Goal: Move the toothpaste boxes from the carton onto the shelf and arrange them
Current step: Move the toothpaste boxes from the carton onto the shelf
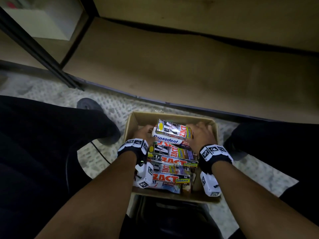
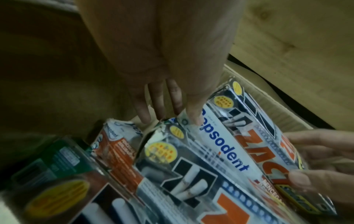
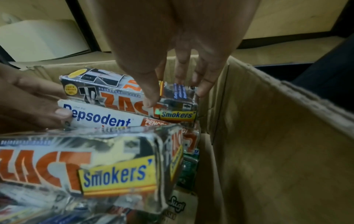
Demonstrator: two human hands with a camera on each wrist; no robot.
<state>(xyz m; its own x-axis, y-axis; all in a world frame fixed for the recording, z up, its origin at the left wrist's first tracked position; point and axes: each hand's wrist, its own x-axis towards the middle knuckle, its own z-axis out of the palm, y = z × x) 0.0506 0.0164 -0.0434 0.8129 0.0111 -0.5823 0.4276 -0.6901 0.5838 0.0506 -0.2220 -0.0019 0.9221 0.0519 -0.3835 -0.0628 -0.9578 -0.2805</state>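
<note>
A brown carton (image 1: 133,125) stands on the floor between my knees, packed with toothpaste boxes. At its far end a Zact Smokers pack (image 1: 173,129) lies on a white Pepsodent box (image 1: 164,140). My left hand (image 1: 146,133) grips their left ends, its thumb (image 2: 193,116) pressed on the Pepsodent box (image 2: 220,145) and its fingers behind. My right hand (image 1: 195,133) grips the right ends, thumb (image 3: 151,100) on the Zact pack (image 3: 118,97), fingers (image 3: 203,86) curled round the end. More Zact packs (image 1: 172,160) lie nearer me. The wooden shelf (image 1: 189,66) runs beyond the carton.
My dark-trousered legs flank the carton, and a dark shoe (image 1: 88,104) sits to its left. A black upright post (image 1: 43,49) divides the shelf; a white box (image 1: 43,23) stands in the left bay. A thin cable (image 1: 101,152) lies on the patterned floor.
</note>
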